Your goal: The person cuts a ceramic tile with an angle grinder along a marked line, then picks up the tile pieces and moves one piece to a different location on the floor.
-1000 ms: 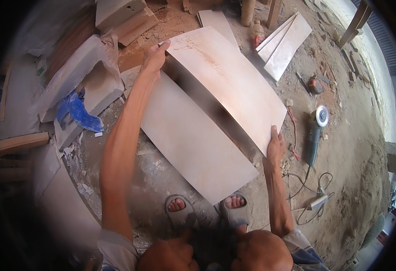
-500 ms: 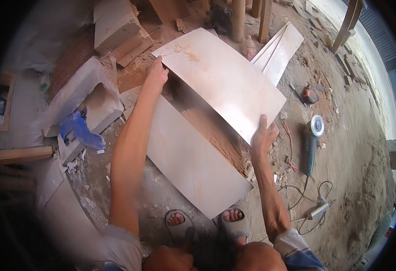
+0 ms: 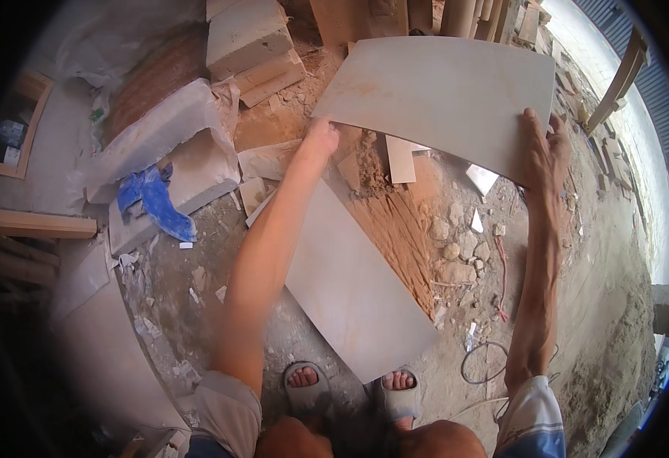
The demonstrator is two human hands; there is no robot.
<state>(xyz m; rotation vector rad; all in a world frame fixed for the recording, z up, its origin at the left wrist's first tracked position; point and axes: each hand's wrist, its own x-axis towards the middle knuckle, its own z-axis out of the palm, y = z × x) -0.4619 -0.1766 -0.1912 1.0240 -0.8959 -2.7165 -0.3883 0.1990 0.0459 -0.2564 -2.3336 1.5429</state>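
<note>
A large pale grey tile (image 3: pixel 441 91) with brownish dust on its face is held up between both hands, above the ground at the far side. My left hand (image 3: pixel 323 139) is closed on its near left corner. At the near right edge, my right hand (image 3: pixel 544 149) grips it, fingers partly spread over the face and partly hidden behind. A second tile (image 3: pixel 357 294) lies slanted on the ground in front of my feet. Beside that tile is a patch of ridged brown mortar (image 3: pixel 399 240), partly under the held tile.
Stones (image 3: pixel 456 256) and white tile shards (image 3: pixel 482 179) lie right of the mortar. Further right are a red wire (image 3: pixel 502 278) and a black cord (image 3: pixel 483 363). On the left are a blue cloth-like piece (image 3: pixel 159 202), stacked blocks (image 3: pixel 250 42) and a wooden beam (image 3: pixel 41 224).
The held tile has moved away from me and turned counterclockwise, with both hands on it. More mortar and rubble shows beneath. The angle grinder is now out of sight. My view has shifted slightly.
</note>
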